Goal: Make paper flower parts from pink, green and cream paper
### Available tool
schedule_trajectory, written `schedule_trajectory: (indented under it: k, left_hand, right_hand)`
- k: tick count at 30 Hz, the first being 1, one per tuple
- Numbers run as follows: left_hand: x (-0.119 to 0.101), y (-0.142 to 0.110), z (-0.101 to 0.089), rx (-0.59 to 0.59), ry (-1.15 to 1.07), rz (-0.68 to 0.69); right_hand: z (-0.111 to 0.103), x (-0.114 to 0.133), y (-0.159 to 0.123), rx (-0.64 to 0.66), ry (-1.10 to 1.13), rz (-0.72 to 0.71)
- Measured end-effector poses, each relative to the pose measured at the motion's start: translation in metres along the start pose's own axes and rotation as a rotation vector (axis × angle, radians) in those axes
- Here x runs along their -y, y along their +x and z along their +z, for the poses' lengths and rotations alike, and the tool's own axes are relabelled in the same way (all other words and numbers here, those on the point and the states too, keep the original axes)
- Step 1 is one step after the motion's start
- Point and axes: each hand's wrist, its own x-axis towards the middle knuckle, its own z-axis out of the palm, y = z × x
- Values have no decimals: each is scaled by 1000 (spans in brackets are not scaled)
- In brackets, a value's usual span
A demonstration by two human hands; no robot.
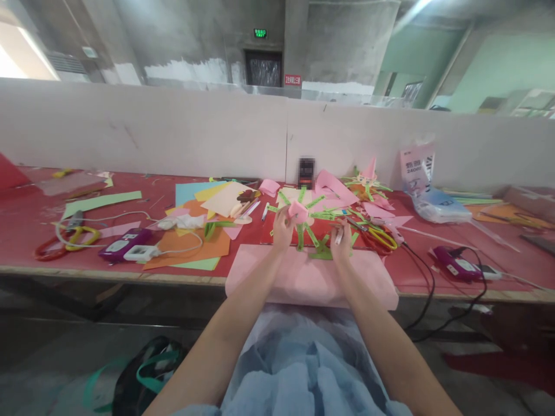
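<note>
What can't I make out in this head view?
Head view:
Left hand: how its fingers grip the pink-and-green paper craft, too small.
White stick in the right hand: too small to identify.
Dark item: blurred by pixelation.
Black bag: cut off by the bottom edge.

Your craft point(298, 212) has a pink paper middle with marked green strips point(311, 235) splayed around it, held up in your left hand point(283, 226), while a slim white pen point(339, 236) slants in your right hand point(342, 245).
</note>
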Motion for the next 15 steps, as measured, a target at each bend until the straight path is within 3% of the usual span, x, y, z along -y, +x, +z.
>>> schedule_trajectory:
  k: [4,7,11,15]
  left_hand:
    - [5,0,3,12,-70,-50]
    - [5,0,4,68,-50,-39]
    - [4,-1,5,151,-19,5]
    - [4,-1,6,178,0,5]
  right_hand:
    - [1,11,-2,-39,111,64]
    - [1,23,-6,20,166,117]
    - [0,33,-9,107,197,-17]
    - [0,35,-9,142,270,-46]
